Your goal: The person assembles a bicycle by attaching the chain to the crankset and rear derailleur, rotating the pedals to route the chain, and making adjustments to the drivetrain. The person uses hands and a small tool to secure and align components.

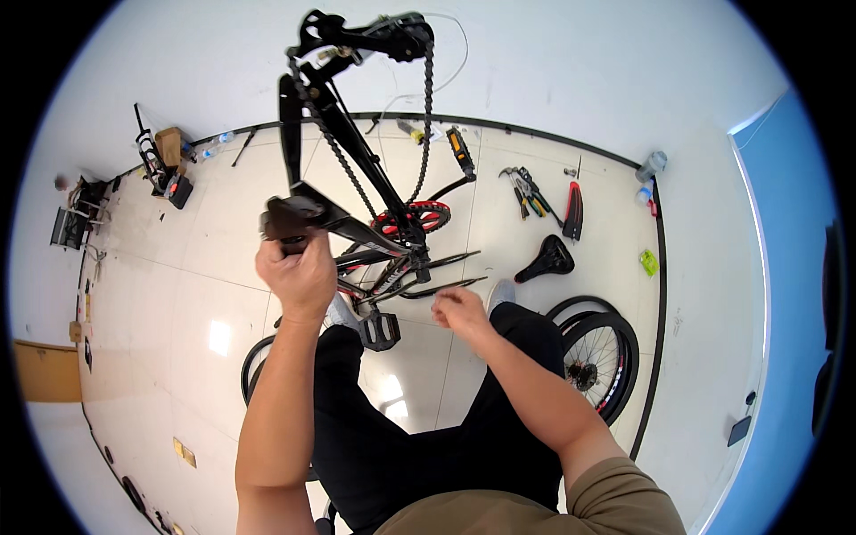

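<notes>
A black bicycle frame (349, 147) with red and white markings stands tilted up before me. My left hand (299, 276) is wrapped round a dark end of it, slightly blurred by motion. A loose-hanging chain (428, 107) runs from the derailleur (412, 36) at the top to a red-and-black chainring (434, 217). One black pedal (381, 331) sits low near my left shoe; the other pedal (460, 153), with an orange reflector, points up and right. My right hand (461, 312) hovers beside the frame's thin black tube ends, fingers loosely curled, nothing visible in them.
On the tiled floor to the right lie a black saddle (546, 259), a red-and-black mudguard (572, 212) and several hand tools (530, 193). Wheels (599, 364) rest beside my right leg. Another tyre (253, 366) shows left of my left leg. A cardboard box (169, 145) stands far left.
</notes>
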Demonstrator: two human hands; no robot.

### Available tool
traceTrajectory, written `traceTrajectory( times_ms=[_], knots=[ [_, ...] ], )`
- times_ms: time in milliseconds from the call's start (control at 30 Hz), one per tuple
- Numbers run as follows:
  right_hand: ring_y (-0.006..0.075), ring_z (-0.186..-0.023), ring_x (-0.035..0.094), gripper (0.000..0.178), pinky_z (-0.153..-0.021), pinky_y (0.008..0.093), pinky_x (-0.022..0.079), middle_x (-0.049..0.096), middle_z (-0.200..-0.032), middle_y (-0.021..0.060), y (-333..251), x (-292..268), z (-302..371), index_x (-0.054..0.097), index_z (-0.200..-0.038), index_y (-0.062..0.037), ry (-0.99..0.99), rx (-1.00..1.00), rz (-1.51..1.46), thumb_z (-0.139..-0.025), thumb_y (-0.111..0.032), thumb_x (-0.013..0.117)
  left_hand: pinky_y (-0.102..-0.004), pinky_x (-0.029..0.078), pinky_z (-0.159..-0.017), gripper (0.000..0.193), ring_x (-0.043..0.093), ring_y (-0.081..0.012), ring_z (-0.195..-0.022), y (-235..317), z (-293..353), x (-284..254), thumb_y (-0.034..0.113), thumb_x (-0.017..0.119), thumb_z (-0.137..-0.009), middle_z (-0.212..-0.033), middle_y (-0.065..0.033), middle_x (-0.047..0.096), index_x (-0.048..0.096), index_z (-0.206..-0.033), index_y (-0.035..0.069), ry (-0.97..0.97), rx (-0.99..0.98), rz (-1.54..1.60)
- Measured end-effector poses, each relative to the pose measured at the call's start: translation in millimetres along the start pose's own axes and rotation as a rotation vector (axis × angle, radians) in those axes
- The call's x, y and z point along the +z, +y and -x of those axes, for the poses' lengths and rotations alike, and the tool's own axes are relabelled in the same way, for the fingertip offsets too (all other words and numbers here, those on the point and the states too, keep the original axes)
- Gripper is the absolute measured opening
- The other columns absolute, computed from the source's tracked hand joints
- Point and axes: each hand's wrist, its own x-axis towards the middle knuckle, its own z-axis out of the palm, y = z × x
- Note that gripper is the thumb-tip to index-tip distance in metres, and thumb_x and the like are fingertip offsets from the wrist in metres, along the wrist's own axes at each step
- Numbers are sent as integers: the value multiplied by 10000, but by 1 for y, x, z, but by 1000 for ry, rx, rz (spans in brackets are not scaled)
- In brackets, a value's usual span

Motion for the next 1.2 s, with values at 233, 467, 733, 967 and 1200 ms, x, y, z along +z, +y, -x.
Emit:
traceTrajectory(
  times_ms=[233, 467, 733, 967, 1200],
  knots=[
    [159, -687, 648, 250, -570, 290, 516, 662, -826, 93, 68, 0, 20, 612, -1096, 27, 35, 35, 109, -883, -103, 614, -302, 455, -537, 121, 557, -188, -517, 0, -3, 16, 47, 711, -792, -634, -69, 606, 622, -873, 28, -42, 64, -169],
    [184, -776, 658, 326, -657, 298, 538, 662, -946, 88, 69, 19, 66, 599, -1169, 12, -34, 103, 179, -925, -204, 594, -351, 498, -590, 184, 631, -285, -597, 8, -7, 11, 86, 703, -810, -707, -135, 646, 618, -958, 17, -82, 58, -173],
    [222, -870, 629, 682, -686, 333, 538, 617, -1144, 167, 51, 47, 70, 420, -1396, 54, -118, 81, 182, -900, -360, 639, -391, 507, -607, 217, 645, -349, -645, 9, -9, 13, 102, 705, -817, -728, -164, 648, 598, -983, 12, -67, 131, -220],
    [252, -934, 622, 901, -717, 377, 565, 586, -1184, 209, 37, 53, 35, 294, -1462, 87, -197, 168, 280, -838, -438, 677, -346, 465, -550, 121, 578, -259, -534, 9, -7, 13, 77, 697, -821, -646, -122, 606, 600, -864, 19, -47, 106, -202],
    [249, -786, 638, 706, -608, 383, 560, 620, -1039, 169, 33, 63, 10, 391, -1388, 78, -221, 202, 436, -855, -296, 666, -253, 417, -562, 43, 495, -70, -612, 3, -5, 3, -4, 635, -826, -672, -1, 584, 616, -788, 1, -36, 40, -165]
  ],
)
